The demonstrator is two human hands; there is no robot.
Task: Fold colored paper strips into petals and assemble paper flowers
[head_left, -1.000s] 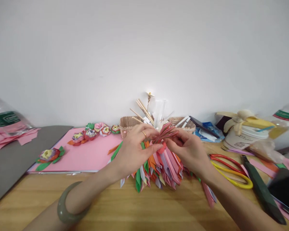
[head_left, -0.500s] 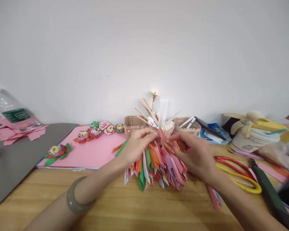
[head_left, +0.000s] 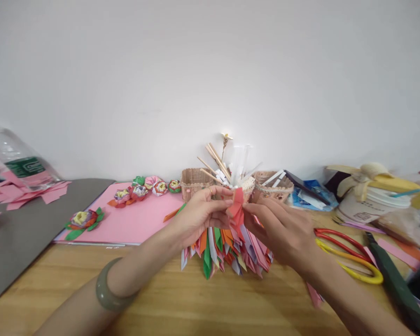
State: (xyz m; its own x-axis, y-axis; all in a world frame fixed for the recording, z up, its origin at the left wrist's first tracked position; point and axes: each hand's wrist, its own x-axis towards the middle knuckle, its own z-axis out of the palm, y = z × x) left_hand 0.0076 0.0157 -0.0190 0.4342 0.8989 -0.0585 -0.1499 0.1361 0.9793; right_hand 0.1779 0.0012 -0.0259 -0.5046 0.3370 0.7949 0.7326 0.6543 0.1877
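Between my two hands is a small folded piece of red-orange paper (head_left: 235, 211), raised above the table. My left hand (head_left: 199, 212) pinches its left side between thumb and fingers. From the right, my right hand (head_left: 282, 228) grips the paper's other edge with its fingertips. Just under them lies a thick pile of folded paper strips (head_left: 213, 254) in green, orange, pink and lilac; my hands hide its upper part. Finished paper flowers (head_left: 81, 219) with green leaves sit to the left, several more of them on a pink sheet (head_left: 140, 224).
Behind my hands stand woven baskets (head_left: 192, 179) with wooden sticks (head_left: 217, 156) and white pieces. Red-and-yellow-handled scissors (head_left: 357, 266), a dark green tool (head_left: 392, 280) and a lidded cup (head_left: 364, 205) with a banana peel (head_left: 374, 175) are at right. A plastic bottle (head_left: 24, 161) lies far left on pink paper scraps.
The paper between my hands has turned, and its red-orange face now shows upright. My right hand has shifted slightly, with its fingers closer to my left hand.
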